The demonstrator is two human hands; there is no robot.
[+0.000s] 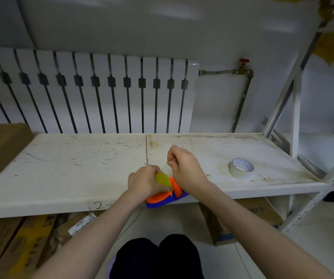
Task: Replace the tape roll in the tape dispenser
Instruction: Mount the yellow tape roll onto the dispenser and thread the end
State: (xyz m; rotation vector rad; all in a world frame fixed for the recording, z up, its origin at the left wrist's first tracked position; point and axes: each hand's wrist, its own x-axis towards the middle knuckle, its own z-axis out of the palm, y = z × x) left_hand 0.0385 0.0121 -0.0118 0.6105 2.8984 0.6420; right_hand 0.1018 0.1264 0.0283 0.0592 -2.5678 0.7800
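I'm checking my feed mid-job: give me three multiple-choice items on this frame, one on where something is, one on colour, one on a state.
1. Where is the white tape roll?
A. On the shelf, to the right of both hands
B. On the floor
C. In the left hand

2. What colours is the tape dispenser?
A. Black and grey
B. Orange and blue, with a yellow-green part
C. All white

3. What is the left hand doing?
A. Resting flat on the shelf
B. Gripping the dispenser
C. Holding the roll

Answers:
1 A, the roll lies apart from the right hand.
2 B, those colours show at the shelf's front edge.
3 B, its fingers close around the dispenser.
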